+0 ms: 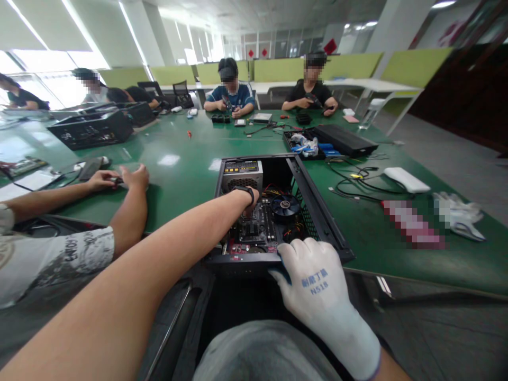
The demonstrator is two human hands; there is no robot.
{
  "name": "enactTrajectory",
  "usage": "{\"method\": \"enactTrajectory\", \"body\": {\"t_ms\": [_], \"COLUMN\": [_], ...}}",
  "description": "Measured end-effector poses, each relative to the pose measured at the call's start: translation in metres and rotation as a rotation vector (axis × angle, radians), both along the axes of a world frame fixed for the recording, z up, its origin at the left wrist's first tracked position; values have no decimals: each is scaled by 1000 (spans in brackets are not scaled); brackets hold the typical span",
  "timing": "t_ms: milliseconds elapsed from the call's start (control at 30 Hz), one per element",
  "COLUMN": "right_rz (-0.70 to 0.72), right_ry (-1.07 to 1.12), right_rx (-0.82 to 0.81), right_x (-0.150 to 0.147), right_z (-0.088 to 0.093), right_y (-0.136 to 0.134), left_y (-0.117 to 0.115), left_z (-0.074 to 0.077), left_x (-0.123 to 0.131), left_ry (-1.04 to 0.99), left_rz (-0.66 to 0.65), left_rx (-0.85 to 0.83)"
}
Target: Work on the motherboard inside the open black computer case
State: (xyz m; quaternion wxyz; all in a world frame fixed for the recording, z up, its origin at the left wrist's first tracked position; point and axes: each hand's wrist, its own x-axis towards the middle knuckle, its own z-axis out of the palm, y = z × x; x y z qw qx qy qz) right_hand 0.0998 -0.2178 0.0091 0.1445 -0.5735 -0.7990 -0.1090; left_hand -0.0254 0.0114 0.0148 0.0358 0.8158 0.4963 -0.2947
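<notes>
An open black computer case (327,222) lies on the green table in front of me. Inside it are a motherboard (254,227), a round black fan (286,205) and a grey power supply (243,170). My left hand (251,203), bare and with a black band at the wrist, reaches down into the case by the power supply; its fingers are too hidden and dark to make out. My right hand (311,272), in a white glove, is closed over the near edge of the case, its thumb on the outer side.
A person's hands (119,180) work close by on the left. Cables (353,182), a white box (407,180) and a spare glove (460,214) lie to the right. Behind the case sits a black tray (291,144). More people sit across the table.
</notes>
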Motion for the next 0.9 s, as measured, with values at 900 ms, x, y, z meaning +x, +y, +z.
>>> {"method": "enactTrajectory", "body": {"t_ms": [900], "right_rz": [-10], "right_ry": [-17], "right_rx": [-1], "right_x": [-1], "right_z": [1], "right_y": [-1], "left_y": [8], "left_z": [-10], "left_x": [1], "left_ry": [-54], "left_rz": [85], "left_rx": [-25]}}
